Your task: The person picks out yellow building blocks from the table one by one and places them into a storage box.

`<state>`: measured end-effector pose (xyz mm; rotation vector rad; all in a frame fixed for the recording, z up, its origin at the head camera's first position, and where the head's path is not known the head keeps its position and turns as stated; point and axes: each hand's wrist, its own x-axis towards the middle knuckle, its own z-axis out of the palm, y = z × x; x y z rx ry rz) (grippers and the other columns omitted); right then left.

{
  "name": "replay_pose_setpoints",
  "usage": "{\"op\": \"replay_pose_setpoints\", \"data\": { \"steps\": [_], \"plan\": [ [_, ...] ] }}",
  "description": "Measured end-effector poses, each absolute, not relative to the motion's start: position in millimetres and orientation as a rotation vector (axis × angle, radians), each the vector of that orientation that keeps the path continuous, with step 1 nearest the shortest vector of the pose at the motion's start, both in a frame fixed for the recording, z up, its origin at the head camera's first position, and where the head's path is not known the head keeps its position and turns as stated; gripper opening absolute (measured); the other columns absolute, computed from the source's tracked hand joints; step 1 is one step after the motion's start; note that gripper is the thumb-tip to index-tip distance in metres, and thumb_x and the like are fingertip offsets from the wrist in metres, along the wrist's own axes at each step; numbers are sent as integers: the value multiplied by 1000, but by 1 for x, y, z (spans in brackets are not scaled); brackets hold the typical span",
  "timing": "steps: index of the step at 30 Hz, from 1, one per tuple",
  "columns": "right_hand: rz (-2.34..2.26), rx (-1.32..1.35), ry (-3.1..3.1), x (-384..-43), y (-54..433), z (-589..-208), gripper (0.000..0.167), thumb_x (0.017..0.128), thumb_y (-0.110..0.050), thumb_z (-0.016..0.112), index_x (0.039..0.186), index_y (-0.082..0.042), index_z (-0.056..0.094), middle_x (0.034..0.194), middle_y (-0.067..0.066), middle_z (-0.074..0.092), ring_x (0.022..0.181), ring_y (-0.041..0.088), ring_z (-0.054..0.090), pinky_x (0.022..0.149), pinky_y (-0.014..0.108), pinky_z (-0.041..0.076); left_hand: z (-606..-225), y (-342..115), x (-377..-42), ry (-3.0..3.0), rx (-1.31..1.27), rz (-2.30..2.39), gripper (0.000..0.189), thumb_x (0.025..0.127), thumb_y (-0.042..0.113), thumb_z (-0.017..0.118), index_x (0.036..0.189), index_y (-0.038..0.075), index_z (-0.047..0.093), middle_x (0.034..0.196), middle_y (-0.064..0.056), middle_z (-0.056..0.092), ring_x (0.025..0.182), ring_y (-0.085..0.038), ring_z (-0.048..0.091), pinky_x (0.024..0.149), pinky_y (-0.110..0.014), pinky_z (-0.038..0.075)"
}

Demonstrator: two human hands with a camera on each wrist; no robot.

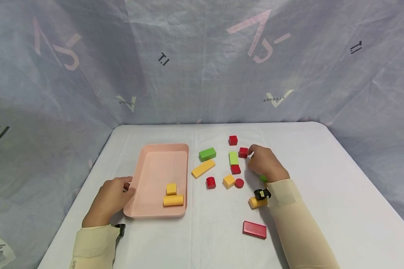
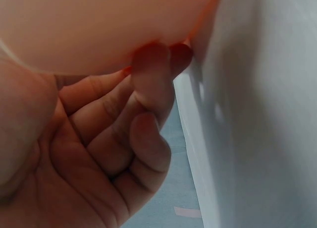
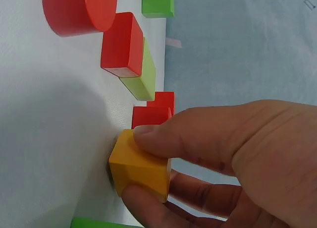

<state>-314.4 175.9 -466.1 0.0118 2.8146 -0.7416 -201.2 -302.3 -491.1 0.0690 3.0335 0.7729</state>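
At the left, your left hand (image 1: 112,197) has its grip clamped on the left side of the pink tray (image 1: 161,164), whose long axis runs near to far, a yellow cube (image 1: 171,189) and yellow cylinder (image 1: 173,200) in its near right part. Past the long yellow bar (image 1: 203,169), your right hand (image 1: 266,162) pinches a yellow block (image 3: 141,166) just right of a red cube (image 1: 243,152); from that grip, the tray lies well left and slightly nearer.

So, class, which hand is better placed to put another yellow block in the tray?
Probably the right hand: it pinches a yellow block, while the left hand holds the tray.
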Motion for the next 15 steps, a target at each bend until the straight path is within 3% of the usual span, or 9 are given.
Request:
{"op": "replay_pose_setpoints", "data": {
  "steps": [7, 15],
  "plan": [
    [-773, -12, 2829, -315, 175, -469, 20, 94, -17, 72, 110, -6, 67, 110, 13, 67, 97, 30, 59, 82, 40, 54, -493, -303, -201, 3043, 71, 764, 40, 94, 12, 67, 132, -1, 68, 103, -14, 76, 86, -23, 72, 70, -40, 56],
    [-812, 23, 2809, -314, 173, -466, 23, 94, -18, 74, 113, -7, 72, 115, 13, 67, 102, 31, 58, 89, 42, 56, -493, -303, -203, 3041, 77, 764, 43, 94, 12, 68, 134, -4, 65, 105, -17, 75, 87, -25, 72, 70, -43, 57]
  ]
}}
